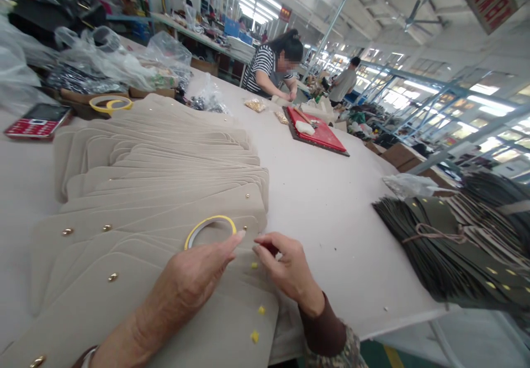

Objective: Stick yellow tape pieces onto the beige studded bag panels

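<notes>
My left hand (192, 277) is closed, its fingers pressed together around the lower edge of a roll of yellow tape (213, 219). Just right of its fingertips, my right hand (287, 263) pinches with thumb and forefinger; anything between them is too small to make out. Both hands are over a beige panel (199, 324) with rounded corners and gold studs (113, 277). Small yellow tape pieces (261, 310) stick along its right side. Beyond the hands, a fanned stack of similar beige panels (165, 158) spreads across the table.
A second tape roll (111, 104) and a red phone (39, 121) lie at the left, near plastic bags (103, 61). A red board (317, 130) lies farther back. Tied dark panels (451, 241) are at right. A co-worker (271, 67) bends over the table's far end.
</notes>
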`<state>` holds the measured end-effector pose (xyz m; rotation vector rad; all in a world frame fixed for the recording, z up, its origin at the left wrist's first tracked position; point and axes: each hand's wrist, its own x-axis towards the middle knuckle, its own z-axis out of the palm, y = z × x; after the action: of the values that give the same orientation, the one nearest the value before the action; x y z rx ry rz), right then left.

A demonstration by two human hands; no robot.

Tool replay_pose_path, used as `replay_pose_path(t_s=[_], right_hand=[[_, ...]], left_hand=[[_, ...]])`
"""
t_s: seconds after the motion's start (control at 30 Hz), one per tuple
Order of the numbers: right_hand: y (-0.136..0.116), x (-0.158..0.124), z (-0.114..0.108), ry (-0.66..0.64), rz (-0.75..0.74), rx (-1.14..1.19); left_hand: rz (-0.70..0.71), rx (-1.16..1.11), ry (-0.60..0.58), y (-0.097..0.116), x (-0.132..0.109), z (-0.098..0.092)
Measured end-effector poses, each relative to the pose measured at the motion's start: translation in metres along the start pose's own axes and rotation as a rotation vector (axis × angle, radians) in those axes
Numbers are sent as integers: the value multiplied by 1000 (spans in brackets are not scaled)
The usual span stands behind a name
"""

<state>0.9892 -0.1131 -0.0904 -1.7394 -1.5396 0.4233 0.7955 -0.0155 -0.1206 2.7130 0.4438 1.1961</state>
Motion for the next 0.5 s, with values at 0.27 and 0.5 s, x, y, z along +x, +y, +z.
replay_pose_path(t_s=[0.27,0.5], right_hand=[[-14,8,21,47,-437,-38],[-16,7,31,162,-464,-184]], left_hand=[[-30,100,-23,4,1,0],[-58,-51,-112,5,1,-9]])
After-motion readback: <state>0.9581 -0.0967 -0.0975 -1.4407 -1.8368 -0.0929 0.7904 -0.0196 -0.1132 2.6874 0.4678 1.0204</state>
